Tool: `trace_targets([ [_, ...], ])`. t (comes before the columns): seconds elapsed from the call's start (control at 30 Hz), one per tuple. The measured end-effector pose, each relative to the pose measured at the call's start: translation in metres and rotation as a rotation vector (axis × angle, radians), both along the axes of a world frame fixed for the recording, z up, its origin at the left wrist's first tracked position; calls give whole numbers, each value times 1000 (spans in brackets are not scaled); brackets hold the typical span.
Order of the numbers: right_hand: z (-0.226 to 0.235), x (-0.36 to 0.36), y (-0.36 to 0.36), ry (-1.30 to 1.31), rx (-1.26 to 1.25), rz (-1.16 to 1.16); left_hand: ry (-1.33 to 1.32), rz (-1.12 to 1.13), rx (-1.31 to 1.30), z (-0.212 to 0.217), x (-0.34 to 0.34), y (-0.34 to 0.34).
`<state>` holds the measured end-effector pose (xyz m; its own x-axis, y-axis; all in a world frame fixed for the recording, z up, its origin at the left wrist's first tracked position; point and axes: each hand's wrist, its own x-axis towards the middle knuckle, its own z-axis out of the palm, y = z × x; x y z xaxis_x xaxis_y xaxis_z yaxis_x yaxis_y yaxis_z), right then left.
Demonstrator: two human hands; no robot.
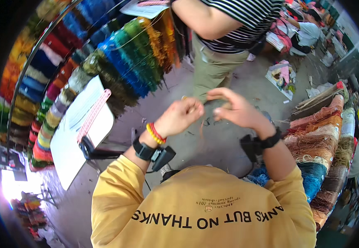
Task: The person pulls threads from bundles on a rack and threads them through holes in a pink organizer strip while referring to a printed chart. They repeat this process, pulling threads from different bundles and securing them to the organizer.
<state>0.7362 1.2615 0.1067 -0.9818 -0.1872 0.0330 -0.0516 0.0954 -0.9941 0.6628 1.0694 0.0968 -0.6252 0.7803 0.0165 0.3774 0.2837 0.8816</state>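
My left hand (179,117) is raised in front of my chest, its fingers curled in and pinched together. Whatever sits between those fingertips is too small to make out. Close by on the right, my right hand (238,110) has its thumb and fingers bent but apart, with nothing visible in it. The two hands do not touch. A faint brownish strand (202,131) shows below them, and I cannot tell whether it hangs or lies on the floor. Red and yellow bracelets (155,133) circle my left wrist. Black devices are strapped to both forearms.
Hanks of coloured yarn (123,62) hang on racks at left. A white board (70,136) with a paper and a pink patterned strip stands beside them. More yarn (312,144) lies stacked at right. A person in a striped shirt (245,20) stands ahead; scraps lie on the floor (175,95).
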Motion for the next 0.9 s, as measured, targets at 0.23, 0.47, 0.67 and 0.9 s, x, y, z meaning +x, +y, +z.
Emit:
trace_targets([
  [0.23, 32, -58, -93, -116, 242, 9, 186, 138, 104, 36, -47, -89],
  [0.47, 62, -88, -162, 119, 581, 156, 95, 186, 193, 19, -69, -173],
  [0.67, 26, -72, -245, -206, -547, 376, -491, 194, 337, -31, -42, -222],
  [0.9, -11, -162, -275, -119, -102, -54, 181, 729, 93, -83, -39, -328],
])
